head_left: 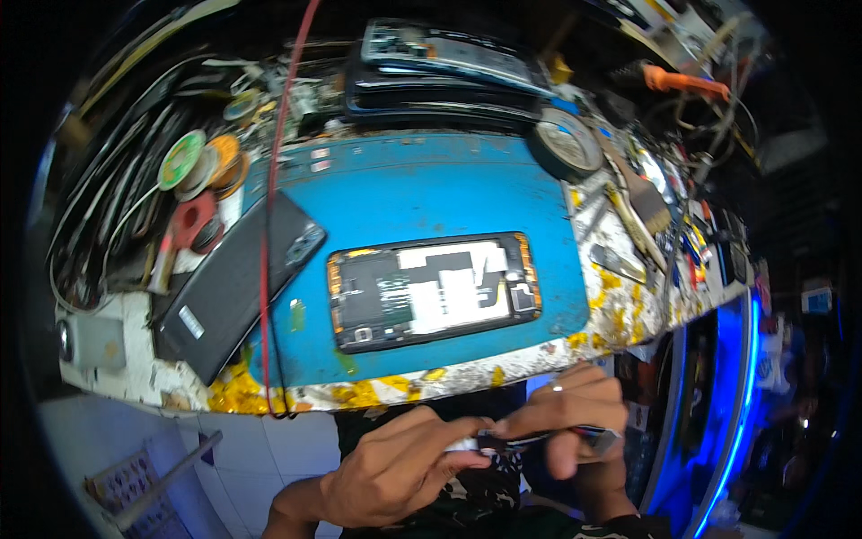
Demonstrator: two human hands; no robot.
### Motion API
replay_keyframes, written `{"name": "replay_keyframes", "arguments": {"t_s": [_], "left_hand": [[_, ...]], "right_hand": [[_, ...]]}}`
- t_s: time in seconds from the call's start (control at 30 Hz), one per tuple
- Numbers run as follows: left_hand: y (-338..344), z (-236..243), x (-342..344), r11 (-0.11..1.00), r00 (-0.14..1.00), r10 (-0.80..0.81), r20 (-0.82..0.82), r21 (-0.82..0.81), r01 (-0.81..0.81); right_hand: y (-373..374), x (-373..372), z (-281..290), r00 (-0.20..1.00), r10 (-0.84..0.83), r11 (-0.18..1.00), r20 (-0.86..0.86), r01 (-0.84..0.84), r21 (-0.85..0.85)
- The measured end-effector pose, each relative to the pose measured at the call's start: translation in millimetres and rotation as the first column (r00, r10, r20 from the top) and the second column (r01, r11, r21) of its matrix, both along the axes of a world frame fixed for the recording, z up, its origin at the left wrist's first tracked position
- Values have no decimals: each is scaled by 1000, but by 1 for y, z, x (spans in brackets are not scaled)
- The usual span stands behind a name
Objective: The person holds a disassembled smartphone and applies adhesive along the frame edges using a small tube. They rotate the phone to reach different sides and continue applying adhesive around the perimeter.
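Below the bench's front edge, my left hand [404, 467] is closed on a small white-and-dark piece [476, 443], too small to name, between thumb and finger. Close beside it, my right hand [570, 418] wraps round a slim dark, partly shiny object [593, 437] that reaches toward that piece; what it is I cannot tell. An opened phone [368, 296] lies on the blue mat [431, 184], its inner boards and white battery area showing. A dark phone back panel [233, 287] lies slanted at the mat's left, under a red cable [287, 99].
Solder spools [180, 157], stacked phone parts [449, 63], a tape roll [564, 144] and an orange-handled tool [682, 83] surround the mat. Scattered tools crowd the right side. The bench's stained front edge [404, 391] is above my hands; a blue-lit cabinet [727, 413] stands at right.
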State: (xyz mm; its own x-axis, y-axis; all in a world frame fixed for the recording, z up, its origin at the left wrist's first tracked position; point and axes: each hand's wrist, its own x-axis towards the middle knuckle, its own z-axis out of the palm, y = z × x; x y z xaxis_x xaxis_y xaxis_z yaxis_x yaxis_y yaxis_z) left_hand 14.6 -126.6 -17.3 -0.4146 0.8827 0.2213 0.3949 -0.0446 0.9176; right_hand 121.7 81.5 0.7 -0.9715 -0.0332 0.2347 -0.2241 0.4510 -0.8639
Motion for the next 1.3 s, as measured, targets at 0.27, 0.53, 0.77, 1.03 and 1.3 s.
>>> {"name": "replay_keyframes", "arguments": {"t_s": [0.27,0.53,0.77,1.03,1.3], "left_hand": [[-32,18,-16,824,824,566,-7,-7,-566],[11,8,-24,790,807,564,175,170,-589],[31,7,-50,771,810,572,127,253,-584],[-4,-1,-27,813,775,582,-245,164,-559],[-17,-13,-38,861,652,420,-631,49,-507]], "right_hand": [[11,-28,-10,716,-697,609,38,619,-497],[-6,-24,-6,823,-552,624,132,513,-590],[-2,-1,-11,775,-625,630,94,571,-527],[42,-39,9,854,-497,638,156,481,-602],[8,-133,27,911,134,972,389,-45,-230]]}}
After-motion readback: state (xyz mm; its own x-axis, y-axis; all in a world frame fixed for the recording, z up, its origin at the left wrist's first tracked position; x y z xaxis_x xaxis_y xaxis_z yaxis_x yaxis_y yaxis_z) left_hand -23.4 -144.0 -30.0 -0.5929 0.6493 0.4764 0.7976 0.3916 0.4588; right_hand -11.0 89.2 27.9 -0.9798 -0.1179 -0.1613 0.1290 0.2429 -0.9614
